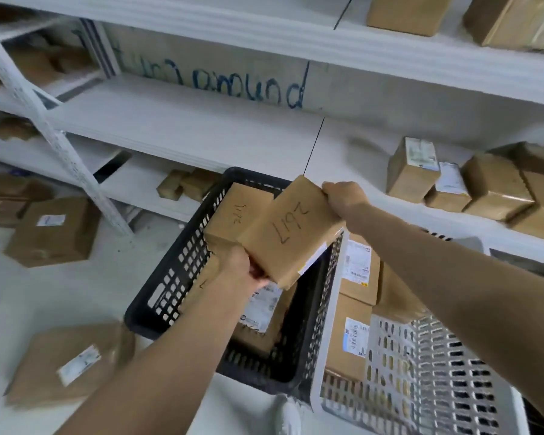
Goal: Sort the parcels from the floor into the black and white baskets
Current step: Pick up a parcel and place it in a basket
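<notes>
head view: your left hand grips the near lower corner of a brown parcel. its fingers curl under the box, so most of them are hidden. your right hand clasps the far upper corner, with its fingertips out of sight behind the edge. the parcel is tilted, with handwritten digits on its top face. it hangs in the air over the right side of the black basket, close to the rim that meets the white basket.

the held box covers part of the black basket's inside. below it you can see another marked parcel and a labelled one lower down. your right forearm crosses the white basket and hides part of its contents, and the frame's bottom and right edges cut that basket off. the blue writing on the wall behind the shelf is blurred and hard to read.

the two baskets stand side by side with their rims touching. the black basket's far rim lies near the lower shelf edge. to the left, bare floor lies between one floor parcel and a nearer floor parcel. more boxes crowd the shelf on the right.
</notes>
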Motion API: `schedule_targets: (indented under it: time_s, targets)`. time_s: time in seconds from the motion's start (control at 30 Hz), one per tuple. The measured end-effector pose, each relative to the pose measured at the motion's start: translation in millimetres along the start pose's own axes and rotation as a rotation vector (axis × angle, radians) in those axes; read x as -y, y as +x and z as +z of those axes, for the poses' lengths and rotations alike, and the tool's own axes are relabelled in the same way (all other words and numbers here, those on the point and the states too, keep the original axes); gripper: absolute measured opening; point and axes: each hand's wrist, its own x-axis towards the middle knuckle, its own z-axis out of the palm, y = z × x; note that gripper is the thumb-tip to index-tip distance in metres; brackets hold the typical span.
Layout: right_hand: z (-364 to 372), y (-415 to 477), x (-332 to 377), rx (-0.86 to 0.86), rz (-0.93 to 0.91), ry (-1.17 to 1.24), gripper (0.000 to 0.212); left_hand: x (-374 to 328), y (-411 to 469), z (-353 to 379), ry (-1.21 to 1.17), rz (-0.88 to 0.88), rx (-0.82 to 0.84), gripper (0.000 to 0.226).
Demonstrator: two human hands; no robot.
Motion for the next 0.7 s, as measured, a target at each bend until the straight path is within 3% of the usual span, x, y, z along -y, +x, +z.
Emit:
schedule_targets:
  time_s: [0.27, 0.47, 0.7]
  targets:
    - [41, 90, -13, 0.223, -0.067, -0.240, 0.020, 15, 74, 24, -0.092, -0.086, -0.122, 0.027]
    - [78, 137, -34, 0.227, -0.023, -0.616, 0.049, 29, 119, 34, -0.192, -0.161, -0.112, 0.027]
    - [110, 167, -43, 0.348, -0.025, -0.591, 0.057, 36, 152, 46, -0.300, -0.158, -0.161, 0.028]
